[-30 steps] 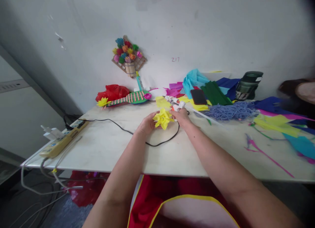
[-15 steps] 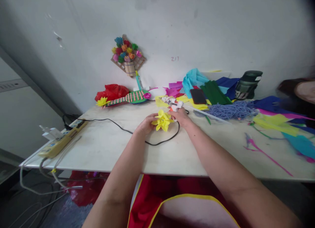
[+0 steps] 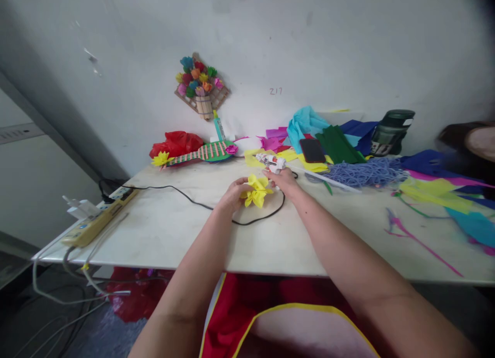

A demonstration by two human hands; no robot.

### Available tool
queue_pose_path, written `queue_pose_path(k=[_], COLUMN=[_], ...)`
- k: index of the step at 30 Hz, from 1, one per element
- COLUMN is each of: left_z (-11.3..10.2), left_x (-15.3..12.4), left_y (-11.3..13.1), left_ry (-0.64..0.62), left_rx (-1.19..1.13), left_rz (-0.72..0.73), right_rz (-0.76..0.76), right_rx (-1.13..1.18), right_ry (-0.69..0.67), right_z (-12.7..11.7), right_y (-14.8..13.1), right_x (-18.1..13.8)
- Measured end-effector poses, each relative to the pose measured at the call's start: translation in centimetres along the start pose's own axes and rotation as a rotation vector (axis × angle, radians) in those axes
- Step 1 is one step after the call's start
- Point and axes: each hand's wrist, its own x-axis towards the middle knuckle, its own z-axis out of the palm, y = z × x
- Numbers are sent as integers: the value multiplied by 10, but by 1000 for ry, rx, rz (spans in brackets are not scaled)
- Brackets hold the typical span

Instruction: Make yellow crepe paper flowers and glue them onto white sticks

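Note:
My left hand (image 3: 233, 194) is closed on a yellow paper flower (image 3: 257, 191) with pointed petals, held just above the white table (image 3: 185, 229). In my right hand (image 3: 284, 180) is a white glue gun (image 3: 274, 163), its nozzle pointing left. A long pale glue stick (image 3: 327, 177) reaches out to the right behind the gun. The fingers of the right hand come close to the flower's right side; whether they touch it is unclear. A black cord (image 3: 255, 224) loops on the table below the flower.
A yellow power strip (image 3: 95, 221) lies at the left edge. At the back is a green guitar-shaped craft (image 3: 212, 151). To the right are a phone (image 3: 312, 150), blue shredded strands (image 3: 359, 172), coloured paper (image 3: 340, 144) and a dark bottle (image 3: 391, 132). A paper bouquet (image 3: 199, 84) hangs on the wall.
The yellow flower has turned a little in my left hand, so its petals face differently. Both hands have shifted only slightly, and the glue gun remains in my right hand.

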Motion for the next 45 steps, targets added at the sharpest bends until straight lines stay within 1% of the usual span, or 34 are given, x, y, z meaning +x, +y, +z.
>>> queue_pose_path(k=[3,5,8,11,14,19,21,25,29,34,45], left_z=[0,0,1,1,0,-2,-3,-4,-4,-4,-1], left_x=[3,4,6,7,7,7,7,8,9,11,13], left_y=[-1,-1,-1,-1,-1,1,1,-2,-3,-3,-1], left_ry=[134,224,287,262,242,197,184,203,228,284,308], left_rx=[-60,-106,-174,-253,-332,-467,-467,-391,-402,-466,-506], left_rz=[56,98,132,139,132,71,60,113,115,75,48], right_rz=[-29,-41,-15,-26,-58,-44,-54,-57,-49,-29,41], right_rx=[-31,-34,-6,18,30,-14,-45,-107,-190,-382,-623], right_ry=[38,39,23,-24,-99,-232,-275,-340,-353,-359,-304], right_z=[-4,-7,-10,-14,-17,-21,-21,-20,-19,-20,-15], right_y=[-5,-9,-15,-20,-22,-25,-27,-31,-35,-40,-47], right_x=[1,1,0,-2,-3,-6,-8,-10,-11,-13,-15])
